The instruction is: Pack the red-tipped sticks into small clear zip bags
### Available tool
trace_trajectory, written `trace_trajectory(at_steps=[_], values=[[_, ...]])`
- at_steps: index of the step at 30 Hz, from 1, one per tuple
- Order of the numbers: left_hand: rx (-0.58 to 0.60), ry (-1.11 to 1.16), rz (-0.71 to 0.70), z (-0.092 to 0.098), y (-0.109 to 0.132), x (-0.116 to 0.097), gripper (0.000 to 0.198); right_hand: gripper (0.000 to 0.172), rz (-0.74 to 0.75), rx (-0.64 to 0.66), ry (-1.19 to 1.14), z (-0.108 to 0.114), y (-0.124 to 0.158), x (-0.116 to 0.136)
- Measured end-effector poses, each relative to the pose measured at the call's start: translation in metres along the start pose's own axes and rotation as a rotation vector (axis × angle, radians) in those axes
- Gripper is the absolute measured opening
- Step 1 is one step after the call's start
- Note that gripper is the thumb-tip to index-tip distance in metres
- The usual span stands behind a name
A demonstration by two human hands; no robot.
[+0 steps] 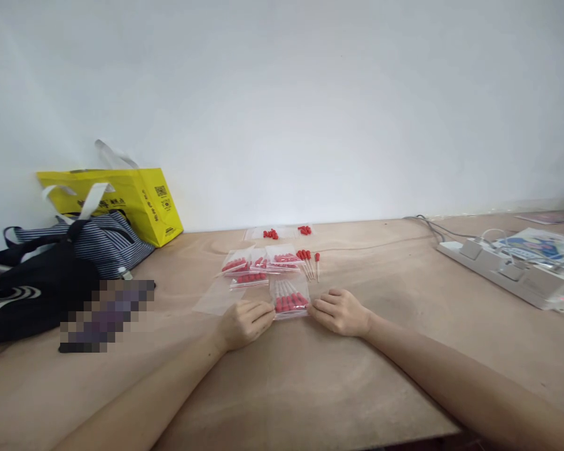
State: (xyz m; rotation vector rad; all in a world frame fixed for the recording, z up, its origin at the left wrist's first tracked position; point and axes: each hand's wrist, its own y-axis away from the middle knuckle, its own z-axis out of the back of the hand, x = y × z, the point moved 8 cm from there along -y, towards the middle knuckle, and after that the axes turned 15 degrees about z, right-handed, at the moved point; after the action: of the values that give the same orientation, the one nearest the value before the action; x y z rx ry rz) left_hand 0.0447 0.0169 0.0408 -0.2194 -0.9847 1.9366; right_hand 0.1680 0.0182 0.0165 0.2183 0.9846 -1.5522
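Note:
A clear zip bag [289, 294] lies on the table with several red-bulbed droppers inside, bulbs toward me. My left hand [247, 322] has its fingers closed on the bag's near left corner. At the opposite corner, my right hand [339, 312] pinches the bag's right edge. Just beyond are more filled zip bags [247, 260], partly overlapping. A few loose droppers [309, 263] lie to their right, red ends pointing away. Left of the held bag is a flat empty zip bag [214, 297].
Loose red bulbs [271, 234] and pale tubes sit near the wall. On the left stand a yellow bag [145, 200], a striped bag [108, 244] and a black bag [37, 294]. A white power strip [502, 272] with cables is on the right.

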Motion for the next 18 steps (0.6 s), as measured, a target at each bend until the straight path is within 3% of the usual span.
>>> trace_trajectory(at_steps=[5,18], values=[[-0.022,0.013,-0.018,0.001,-0.001,-0.001,0.021,0.026,0.053,-0.044,0.012,0.003,-0.003,0.003],[-0.026,0.064,0.047,-0.008,-0.012,-0.003,0.015,0.018,-0.132,-0.040,0.018,-0.009,-0.014,-0.005]])
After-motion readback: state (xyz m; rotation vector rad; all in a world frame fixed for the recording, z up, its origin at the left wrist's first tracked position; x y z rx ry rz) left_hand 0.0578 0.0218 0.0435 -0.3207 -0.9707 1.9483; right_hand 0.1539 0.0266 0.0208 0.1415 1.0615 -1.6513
